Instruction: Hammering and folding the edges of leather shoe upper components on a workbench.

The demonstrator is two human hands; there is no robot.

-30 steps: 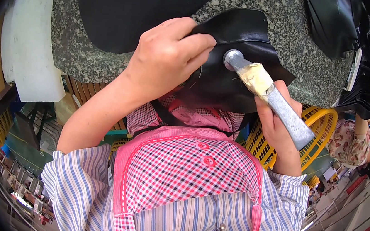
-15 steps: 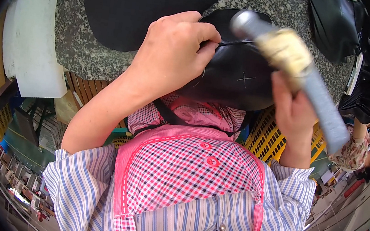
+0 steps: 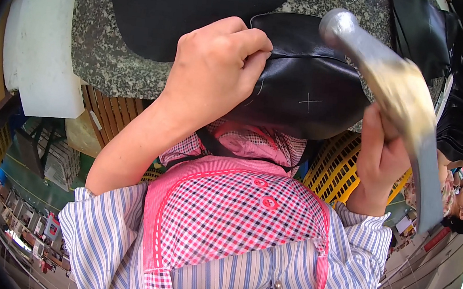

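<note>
A shiny black leather piece (image 3: 312, 88) lies over the near edge of the speckled stone slab (image 3: 98, 32), with a seam across it and a pale cross mark. My left hand (image 3: 221, 58) pinches the leather at the left end of that seam. In my right hand (image 3: 382, 147) is a hammer (image 3: 402, 98) with a rounded metal head and a pale yellow wrapping round its middle. The hammer is raised above the right side of the leather, apart from it. Its shaft hides part of my right fingers.
A larger flat black piece (image 3: 184, 8) rests on the slab at the far left. More black leather pieces (image 3: 421, 29) lie at the far right. A white block (image 3: 46, 66) stands left of the slab. Yellow plastic baskets (image 3: 335, 165) sit below; another person (image 3: 459, 199) is at the right.
The hammer and my right hand have moved up and to the right, away from the seam. My left hand keeps its pinch on the leather.
</note>
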